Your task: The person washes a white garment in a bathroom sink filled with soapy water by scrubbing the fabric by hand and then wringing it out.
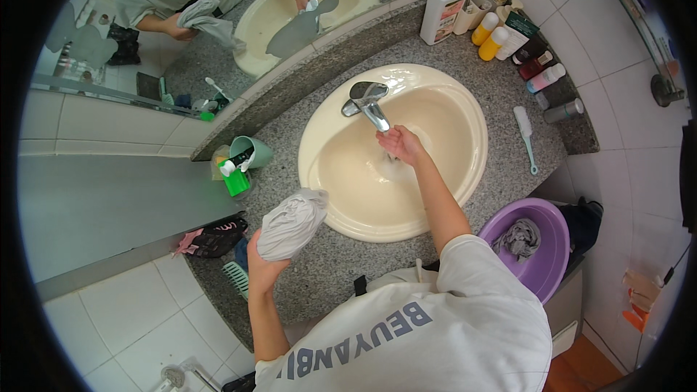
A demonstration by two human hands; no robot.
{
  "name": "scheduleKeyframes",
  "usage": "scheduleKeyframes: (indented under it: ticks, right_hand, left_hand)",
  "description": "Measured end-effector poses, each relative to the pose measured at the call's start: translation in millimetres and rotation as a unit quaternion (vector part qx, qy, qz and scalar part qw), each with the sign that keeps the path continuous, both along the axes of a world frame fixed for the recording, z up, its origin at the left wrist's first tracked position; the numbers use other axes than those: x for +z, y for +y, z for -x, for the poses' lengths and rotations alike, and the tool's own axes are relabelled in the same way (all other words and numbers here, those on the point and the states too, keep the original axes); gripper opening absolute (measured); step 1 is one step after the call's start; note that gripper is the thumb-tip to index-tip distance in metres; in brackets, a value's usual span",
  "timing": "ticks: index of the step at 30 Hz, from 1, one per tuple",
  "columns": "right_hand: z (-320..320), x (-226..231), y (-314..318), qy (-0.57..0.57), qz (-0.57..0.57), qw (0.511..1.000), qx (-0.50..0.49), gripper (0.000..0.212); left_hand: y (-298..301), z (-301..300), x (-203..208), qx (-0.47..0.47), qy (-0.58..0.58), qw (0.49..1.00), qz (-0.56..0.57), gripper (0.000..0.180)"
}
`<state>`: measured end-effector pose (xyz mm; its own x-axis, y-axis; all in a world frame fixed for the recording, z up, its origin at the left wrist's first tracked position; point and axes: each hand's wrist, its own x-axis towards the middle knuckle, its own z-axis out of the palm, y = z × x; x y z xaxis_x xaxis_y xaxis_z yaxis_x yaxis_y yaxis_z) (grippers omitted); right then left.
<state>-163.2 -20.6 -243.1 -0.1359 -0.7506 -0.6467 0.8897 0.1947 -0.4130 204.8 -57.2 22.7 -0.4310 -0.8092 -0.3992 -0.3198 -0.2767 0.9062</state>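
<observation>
My left hand is closed round a bunched light-grey cloth, held up at the left rim of the cream oval washbasin. The cloth looks like a garment, but its folds hide the kind. Over the basin, my right hand is palm up with fingers stretched out and nothing in it. Its fingertips are just below the spout of the chrome tap. I cannot tell whether water is running. The drain is partly hidden behind my right hand.
Right of the basin lie a white-and-teal brush and a purple tub holding grey cloth. A white pump bottle and several small bottles line the back right. A green cup stands left, below the mirror; a green comb lies nearer.
</observation>
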Motion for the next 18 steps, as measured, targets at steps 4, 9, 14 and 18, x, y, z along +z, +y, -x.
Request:
scheduleKeyframes:
  ticks: [4, 9, 14, 18]
  right_hand:
    - [6.8, -32.0, 3.2, -0.064, -0.024, 0.993, -0.094, 0.034]
    - [-7.4, -37.4, -4.1, -0.121, 0.010, 0.981, -0.148, 0.027]
    - [7.2, -51.2, 1.8, -0.224, 0.170, 0.939, -0.199, 0.022]
    - [-8.6, -36.3, -3.3, -0.216, 0.105, 0.957, -0.163, 0.021]
  left_hand:
    - [-0.9, 4.9, 4.9, -0.007, -0.005, 1.000, 0.010, 0.056]
    - [1.8, 4.2, 6.0, 0.003, -0.012, 1.000, 0.009, 0.054]
    - [1.0, 8.8, 5.9, -0.003, 0.000, 1.000, 0.004, 0.054]
    - [3.0, -3.2, -1.1, -0.002, 0.001, 1.000, 0.002, 0.055]
